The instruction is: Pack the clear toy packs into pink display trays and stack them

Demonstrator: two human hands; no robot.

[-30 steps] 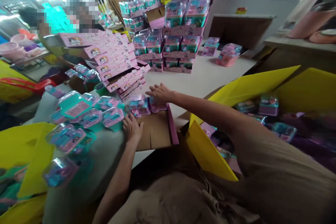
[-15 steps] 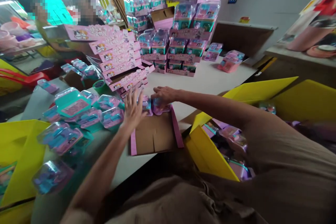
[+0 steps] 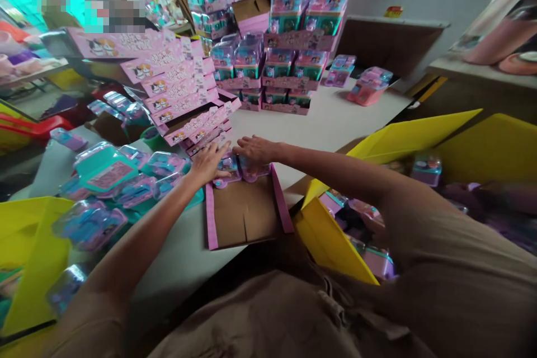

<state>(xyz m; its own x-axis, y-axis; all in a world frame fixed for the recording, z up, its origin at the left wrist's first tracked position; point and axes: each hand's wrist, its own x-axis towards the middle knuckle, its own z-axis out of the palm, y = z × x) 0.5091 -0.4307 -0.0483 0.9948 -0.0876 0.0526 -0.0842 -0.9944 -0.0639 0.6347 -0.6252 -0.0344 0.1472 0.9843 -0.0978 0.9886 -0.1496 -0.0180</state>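
A shallow pink-edged cardboard tray (image 3: 230,215) lies on the table before me. At its far end, a small plastic case (image 3: 227,166) with a clear lid stands on the left and a similar plastic case (image 3: 255,170) on the right. My left hand (image 3: 208,162) reaches over the left case, thumb on its near side and fingers across its top; the hand is closed on it. Curled over the top of the right case is my right hand (image 3: 257,149), which partly hides it. The bare brown cardboard floor of the tray shows nearer my body.
Several loose toy cases (image 3: 136,190) lie heaped at left. Behind them leans a stack of pink trays (image 3: 168,86). Filled trays (image 3: 289,67) are piled at the back. Yellow bins (image 3: 335,246) hold more cases at right, with another yellow bin (image 3: 36,229) at left. Two people sit far left.
My left hand rose from the tray's left side with fingers spread, then came down onto the left case. My right hand has stayed on the right case. The camera view shifted slightly.
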